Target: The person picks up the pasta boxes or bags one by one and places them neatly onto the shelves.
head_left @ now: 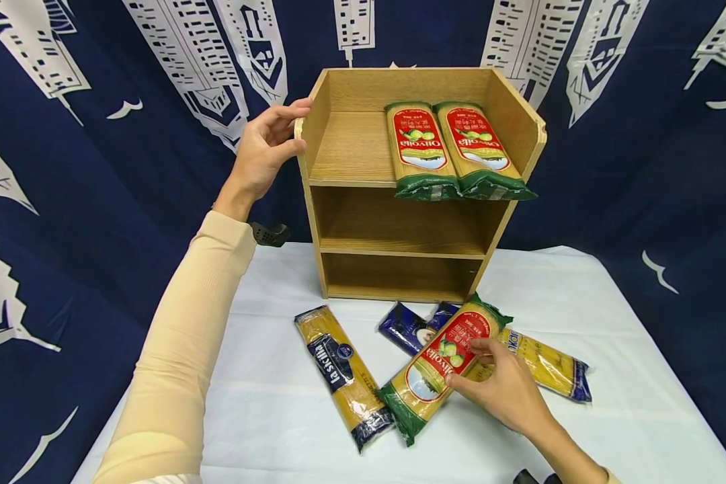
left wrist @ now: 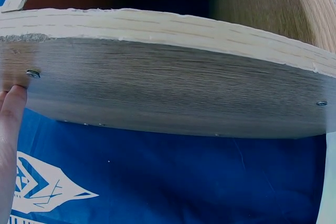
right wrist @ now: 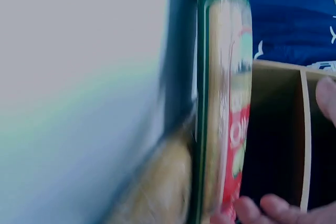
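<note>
A person stood at a table (head_left: pixel 611 430) covered in a white cloth, a small wooden shelf unit (head_left: pixel 363 228) standing at its far edge. The left hand (head_left: pixel 265 151) was raised to the unit's upper left corner, fingers curled over the top of the side panel and thumb on its front edge, gripping it. The left arm stretched forward in a beige sleeve.

The right hand (head_left: pixel 501 383) lay low near the table's front edge, palm down on a green and red spaghetti packet (head_left: pixel 441 363). Its fingers were bent over the packet's right edge and label, holding it lightly against the cloth; whether it had been lifted at all could not be told. The packet lay directly under the fingertips, its long axis running diagonally from the front left toward the shelf unit at the far right. The right hand was much the nearer one to it.

Two matching packets (head_left: pixel 454 151) lay side by side on the right half of the top shelf. On the cloth, a yellow and navy packet (head_left: pixel 341 373) lay to the left, another (head_left: pixel 550 366) partly under the held packet, and a dark blue packet (head_left: pixel 408 327) just behind.
</note>
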Demonstrator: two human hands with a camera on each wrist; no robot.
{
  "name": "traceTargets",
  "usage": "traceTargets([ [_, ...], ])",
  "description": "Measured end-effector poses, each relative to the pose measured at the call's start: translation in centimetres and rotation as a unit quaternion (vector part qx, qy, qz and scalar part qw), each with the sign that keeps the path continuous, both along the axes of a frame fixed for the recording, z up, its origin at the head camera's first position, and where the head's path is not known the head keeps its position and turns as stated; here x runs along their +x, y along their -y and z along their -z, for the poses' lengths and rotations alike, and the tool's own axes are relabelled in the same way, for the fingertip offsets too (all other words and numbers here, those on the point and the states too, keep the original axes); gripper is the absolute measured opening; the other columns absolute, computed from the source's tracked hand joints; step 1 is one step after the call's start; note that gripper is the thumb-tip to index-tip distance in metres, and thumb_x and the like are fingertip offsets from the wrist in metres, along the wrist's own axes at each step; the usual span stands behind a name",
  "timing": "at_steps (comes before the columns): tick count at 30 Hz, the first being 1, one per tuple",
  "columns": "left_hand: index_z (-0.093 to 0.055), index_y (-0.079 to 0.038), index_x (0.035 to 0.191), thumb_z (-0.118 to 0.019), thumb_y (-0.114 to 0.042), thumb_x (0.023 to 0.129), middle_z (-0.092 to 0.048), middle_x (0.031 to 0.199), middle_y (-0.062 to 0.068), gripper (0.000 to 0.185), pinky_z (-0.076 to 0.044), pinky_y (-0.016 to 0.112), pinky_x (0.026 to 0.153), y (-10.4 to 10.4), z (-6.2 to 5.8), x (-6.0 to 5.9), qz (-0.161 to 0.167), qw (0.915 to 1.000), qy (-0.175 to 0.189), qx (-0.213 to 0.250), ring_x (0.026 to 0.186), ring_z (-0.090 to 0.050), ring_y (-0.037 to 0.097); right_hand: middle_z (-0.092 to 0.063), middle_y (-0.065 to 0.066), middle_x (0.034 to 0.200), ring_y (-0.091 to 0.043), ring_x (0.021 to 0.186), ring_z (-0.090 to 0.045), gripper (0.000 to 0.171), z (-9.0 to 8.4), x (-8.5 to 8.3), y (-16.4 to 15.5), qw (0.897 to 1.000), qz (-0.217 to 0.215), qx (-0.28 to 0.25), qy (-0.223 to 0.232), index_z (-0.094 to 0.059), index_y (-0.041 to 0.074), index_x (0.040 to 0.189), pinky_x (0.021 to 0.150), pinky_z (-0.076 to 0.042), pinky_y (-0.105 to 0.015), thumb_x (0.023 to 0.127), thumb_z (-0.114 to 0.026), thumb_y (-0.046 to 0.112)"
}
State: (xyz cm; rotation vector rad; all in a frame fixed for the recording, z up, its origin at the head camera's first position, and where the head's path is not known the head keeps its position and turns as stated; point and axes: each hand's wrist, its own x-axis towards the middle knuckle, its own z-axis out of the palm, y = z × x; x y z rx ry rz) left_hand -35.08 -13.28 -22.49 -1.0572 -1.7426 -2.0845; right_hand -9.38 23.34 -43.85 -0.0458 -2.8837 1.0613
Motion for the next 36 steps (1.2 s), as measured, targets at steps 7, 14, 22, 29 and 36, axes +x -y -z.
traceTargets([
  [7, -0.068, 0.002, 0.118, -0.064, 0.02, 0.08, -0.054, 0.148, 0.018, 0.042, -0.038, 0.04, 0.113, -0.1, 0.0, -0.1, 0.001, 1.0, 0.002, 0.001, 0.138, -0.049, 0.03, -0.064, -0.023, 0.122, -0.034, 0.105, -0.065, 0.103, 0.4, 1.2, 1.0, 0.99, 0.088, -0.062, 0.091, -0.045, -0.01, 0.136, 0.088, -0.052, -0.051, 0.071, -0.087, 0.059],
  [14, -0.068, 0.003, 0.117, -0.063, 0.022, 0.08, -0.053, 0.148, 0.02, 0.042, -0.038, 0.04, 0.113, -0.1, 0.1, -0.2, 0.006, 1.0, 0.0, 0.004, 0.139, -0.048, 0.03, -0.066, -0.018, 0.111, -0.025, 0.095, -0.065, 0.094, 1.3, 2.1, 1.7, 0.969, 0.108, -0.168, 0.148, -0.044, -0.017, 0.136, 0.08, -0.054, -0.037, 0.08, -0.085, 0.046],
  [22, -0.068, 0.002, 0.118, -0.063, 0.022, 0.08, -0.053, 0.148, 0.019, 0.043, -0.035, 0.044, 0.115, 0.0, 0.0, 0.0, 0.008, 0.9999, 0.008, 0.006, 0.139, -0.048, 0.03, -0.071, -0.017, 0.1, -0.026, 0.083, -0.071, 0.065, 2.4, 2.5, 3.3, 0.93, 0.125, -0.292, 0.183, -0.053, -0.019, 0.123, 0.078, -0.06, -0.039, 0.087, -0.082, 0.025],
  [29, -0.068, 0.002, 0.117, -0.063, 0.021, 0.081, -0.054, 0.147, 0.02, 0.041, -0.037, 0.042, 0.114, -0.1, 0.0, -0.1, 0.008, 1.0, -0.001, 0.006, 0.138, -0.049, 0.03, -0.067, -0.02, 0.104, -0.025, 0.089, -0.069, 0.044, 2.7, 2.4, 4.4, 0.88, 0.104, -0.425, 0.186, -0.055, -0.018, 0.113, 0.087, -0.058, -0.039, 0.096, -0.071, 0.019],
  [36, -0.069, 0.002, 0.116, -0.062, 0.021, 0.081, -0.054, 0.145, 0.023, 0.04, -0.04, 0.04, 0.111, 0.0, 0.4, -0.5, 0.013, 0.9992, -0.036, 0.008, 0.136, -0.05, 0.033, -0.062, -0.017, 0.117, -0.021, 0.1, -0.068, 0.048, 3.8, 2.0, 5.8, 0.815, 0.151, -0.538, 0.156, -0.044, -0.015, 0.123, 0.093, -0.055, -0.035, 0.096, -0.071, 0.014],
])
